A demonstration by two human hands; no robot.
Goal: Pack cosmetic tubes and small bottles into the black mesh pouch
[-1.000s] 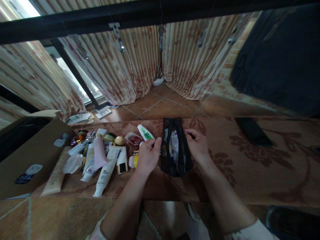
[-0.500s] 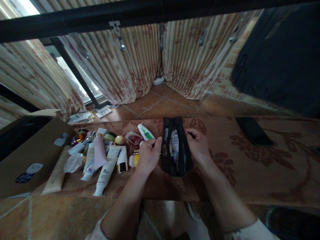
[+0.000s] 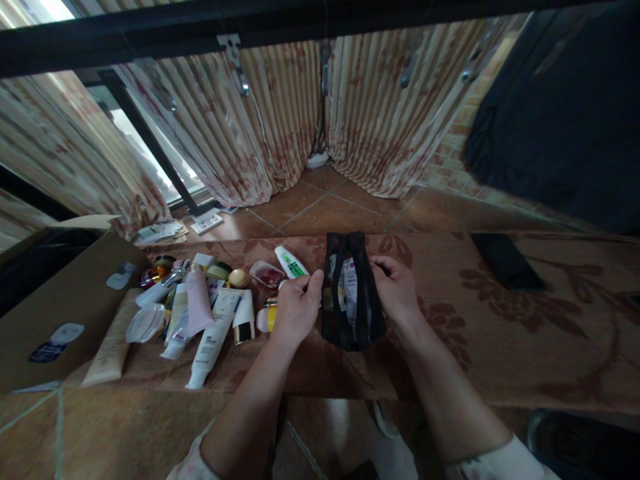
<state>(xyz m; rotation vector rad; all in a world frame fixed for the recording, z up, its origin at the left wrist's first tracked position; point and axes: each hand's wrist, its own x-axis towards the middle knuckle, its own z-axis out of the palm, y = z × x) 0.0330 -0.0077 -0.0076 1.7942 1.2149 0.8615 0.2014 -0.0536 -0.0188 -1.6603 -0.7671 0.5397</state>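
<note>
A black mesh pouch (image 3: 369, 313) stands on the cloth-covered bench, its top unzipped and a few tubes and packets (image 3: 351, 285) showing inside. My left hand (image 3: 299, 308) pinches the pouch's left side between thumb and fingers. On the opposite side my right hand (image 3: 397, 288) grips the pouch's edge, fingers curled and partly hidden. Just behind my left hand lies a white and green tube (image 3: 291, 262). A small yellow-and-white bottle (image 3: 266, 320) lies left of that hand, partly covered by it.
Farther left is a pile of cosmetics, with a white tube (image 3: 213, 343), a pink tube (image 3: 199, 300) and a beige tube (image 3: 113, 347). A cardboard box (image 3: 75, 313) stands at the left end. On the right lies a black phone (image 3: 507, 261). A dark metal bar (image 3: 280, 30) crosses above.
Almost nothing differs. Both hands keep their hold on the pouch, and the view has shifted very slightly.
</note>
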